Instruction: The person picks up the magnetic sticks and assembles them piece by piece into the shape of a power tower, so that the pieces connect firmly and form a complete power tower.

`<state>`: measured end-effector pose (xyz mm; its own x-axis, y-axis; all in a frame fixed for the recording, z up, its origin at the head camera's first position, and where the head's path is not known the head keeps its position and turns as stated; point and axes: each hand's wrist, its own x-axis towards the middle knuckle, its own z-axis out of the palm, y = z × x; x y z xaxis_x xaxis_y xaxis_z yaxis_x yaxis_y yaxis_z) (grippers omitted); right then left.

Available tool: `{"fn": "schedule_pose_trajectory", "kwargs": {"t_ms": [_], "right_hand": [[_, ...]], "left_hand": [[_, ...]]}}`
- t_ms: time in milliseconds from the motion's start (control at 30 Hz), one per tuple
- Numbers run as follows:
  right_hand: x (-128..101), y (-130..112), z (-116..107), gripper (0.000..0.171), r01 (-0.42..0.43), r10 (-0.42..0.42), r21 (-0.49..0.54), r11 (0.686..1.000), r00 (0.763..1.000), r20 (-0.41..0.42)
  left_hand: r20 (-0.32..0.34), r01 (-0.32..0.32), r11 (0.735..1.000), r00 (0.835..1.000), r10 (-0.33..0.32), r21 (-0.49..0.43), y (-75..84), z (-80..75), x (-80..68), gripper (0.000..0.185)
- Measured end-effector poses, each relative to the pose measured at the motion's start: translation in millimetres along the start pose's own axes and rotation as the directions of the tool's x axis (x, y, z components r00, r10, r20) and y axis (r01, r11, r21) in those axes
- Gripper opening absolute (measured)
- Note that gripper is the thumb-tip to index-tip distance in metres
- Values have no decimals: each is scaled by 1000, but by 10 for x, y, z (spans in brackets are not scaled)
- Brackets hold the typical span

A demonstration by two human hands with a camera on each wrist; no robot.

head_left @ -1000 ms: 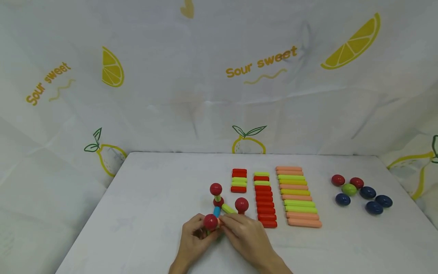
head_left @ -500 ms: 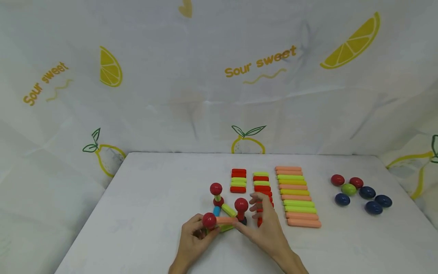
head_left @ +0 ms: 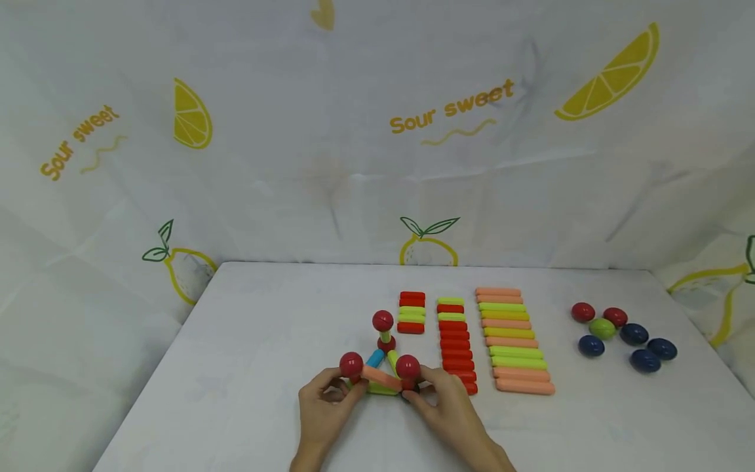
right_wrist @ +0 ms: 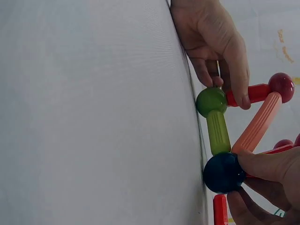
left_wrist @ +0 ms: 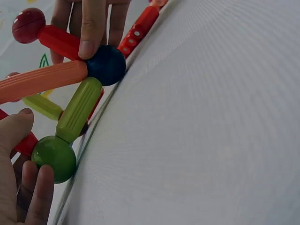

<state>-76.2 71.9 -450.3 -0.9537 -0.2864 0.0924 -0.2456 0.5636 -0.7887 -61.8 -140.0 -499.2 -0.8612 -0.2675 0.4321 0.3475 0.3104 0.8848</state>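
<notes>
A frame of magnetic rods and balls stands between my hands at the front of the table. My left hand (head_left: 327,406) grips its near left corner, with fingers on the green ball (left_wrist: 54,159) and thumb on the red rod (right_wrist: 255,93) above. My right hand (head_left: 448,410) pinches the dark blue ball (right_wrist: 224,173) at the near right corner. A light green rod (left_wrist: 78,110) joins these two balls. An orange rod (head_left: 380,378) slopes from the left red top ball (head_left: 351,364) down to the blue ball. Another red top ball (head_left: 408,367) stands above the blue ball.
Behind the corners, a blue rod (head_left: 375,358) and a yellow-green rod (head_left: 392,362) lead to the far post with its red ball (head_left: 383,320). Rows of short rods (head_left: 454,344) and long orange rods (head_left: 525,387) lie right; several loose balls (head_left: 634,334) sit farther right.
My right hand, its fingers spread off the right post half a second ago, now holds that corner. The orange rod has tilted down at its right end. The frame has turned slightly, its far post shifting right.
</notes>
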Motion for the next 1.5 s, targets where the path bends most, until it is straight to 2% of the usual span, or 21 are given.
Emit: {"fn": "schedule_pose_trajectory", "kwargs": {"t_ms": [133, 200, 300, 367, 467, 567, 633, 667, 767, 833, 867, 933, 1000, 1067, 1133, 1167, 1233, 1300, 1367, 1500], "right_hand": [[-10, -8, 22, 27, 18, -19, 39, 999, 999, 30], [-20, -14, 35, 31, 24, -29, 76, 997, 997, 73], [-35, -30, 67, 43, 9, -41, 164, 986, 981, 188], [-41, -43, 95, 51, -25, -38, 213, 977, 956, 291], [-48, -70, 154, 58, -108, -24, 271, 957, 897, 441], [-60, -103, 212, 62, -173, 2, 263, 949, 838, 545], [-74, -119, 241, 65, -204, 18, 253, 946, 810, 586], [-85, -121, 250, 66, -195, 9, 248, 949, 803, 596], [-116, -119, 243, 67, -152, -28, 239, 959, 789, 614], [-129, -129, 184, 63, -90, -68, 224, 970, 789, 611], [-128, -131, 131, 59, -53, -94, 221, 974, 791, 605], [-108, -135, -35, 49, 2, -121, 201, 980, 806, 580], [-82, -111, -275, 39, 47, -122, 154, 987, 838, 531], [-59, -34, -548, 31, 58, -76, 54, 997, 890, 450], [-44, 68, -807, 26, -12, 50, -114, 993, 941, 336], [-40, 130, -918, 24, -65, 122, -205, 977, 952, 281], [-35, 259, -1091, 24, -174, 250, -349, 921, 950, 188], [-30, 378, -1200, 23, -256, 341, -414, 874, 929, 146], [-29, 479, -1258, 25, -276, 371, -432, 859, 916, 153], [-27, 577, -1271, 27, -293, 393, -424, 857, 904, 170]], "left_hand": [[-50, -11, 1000, 999, 11, 1, -21, -3, -1, 31], [-82, 0, 1000, 997, -1, -10, -34, -4, 3, 31], [-94, 43, 999, 995, -45, -26, -37, -8, 15, 32], [-69, 86, 996, 994, -88, -32, -29, -14, 22, 35], [8, 151, 988, 988, -151, -13, -11, -43, 33, 43], [124, 185, 983, 975, -183, -11, -10, -126, 36, 59], [241, 160, 987, 958, -157, 7, -26, -213, 33, 72], [301, 134, 991, 944, -134, 21, -38, -252, 34, 76], [441, 12, 997, 896, -47, 82, -59, -317, 34, 79], [473, -90, 988, 881, 19, 128, -81, -304, 37, 79], [466, -123, 981, 884, 38, 152, -86, -287, 38, 82], [431, -136, 972, 901, 41, 191, -90, -251, 42, 82], [398, -107, 973, 917, 18, 202, -94, -225, 45, 72], [375, -34, 980, 926, -42, 195, -81, -209, 51, 63], [370, 11, 984, 926, -77, 178, -72, -201, 57, 57], [373, 16, 985, 925, -80, 170, -69, -200, 61, 55], [373, 22, 987, 924, -81, 160, -67, -202, 66, 53], [372, 13, 988, 926, -70, 155, -66, -206, 66, 53], [369, 17, 988, 927, -72, 152, -64, -209, 61, 52], [361, 28, 989, 929, -79, 144, -60, -209, 46, 51]]}}
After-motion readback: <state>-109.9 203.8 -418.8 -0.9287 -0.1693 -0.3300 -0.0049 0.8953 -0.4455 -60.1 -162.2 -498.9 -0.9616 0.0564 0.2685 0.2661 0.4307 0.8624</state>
